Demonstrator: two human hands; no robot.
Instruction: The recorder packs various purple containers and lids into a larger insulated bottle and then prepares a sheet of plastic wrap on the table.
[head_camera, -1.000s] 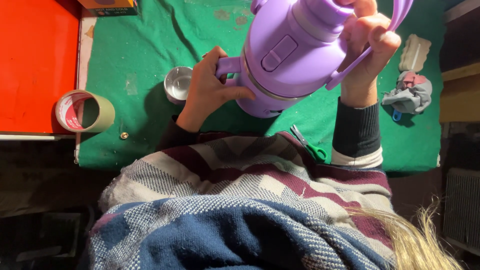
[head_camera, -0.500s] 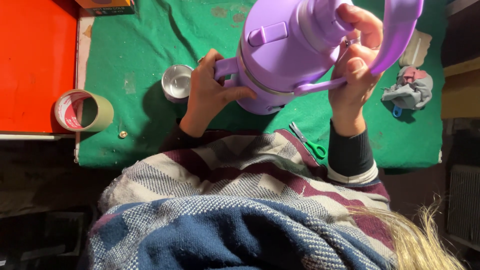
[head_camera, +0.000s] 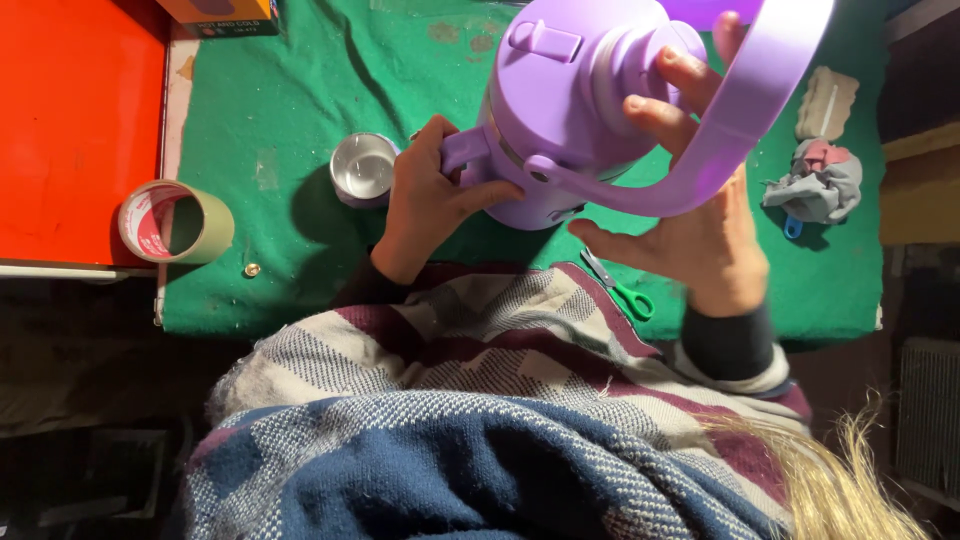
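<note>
A large purple bottle (head_camera: 570, 110) with a purple carry handle (head_camera: 730, 130) is held above a green cloth (head_camera: 290, 130). My left hand (head_camera: 430, 200) grips the bottle's lower left side near a small purple side lug. My right hand (head_camera: 700, 230) is spread under the handle, with its fingertips pressed on the bottle's lid. A small round silver cap (head_camera: 364, 168) lies on the cloth just left of my left hand.
Green-handled scissors (head_camera: 618, 288) lie near the cloth's front edge. A tape roll (head_camera: 172, 222) sits at the left by a red surface (head_camera: 70, 120). A crumpled grey rag (head_camera: 820, 185) and a pale block (head_camera: 826, 102) lie at the right. An orange box (head_camera: 215, 14) is at the top.
The bottle has tilted so its lid faces up more. My right hand has let go of its wrap and slid down, now spread under the handle with fingertips on the lid.
</note>
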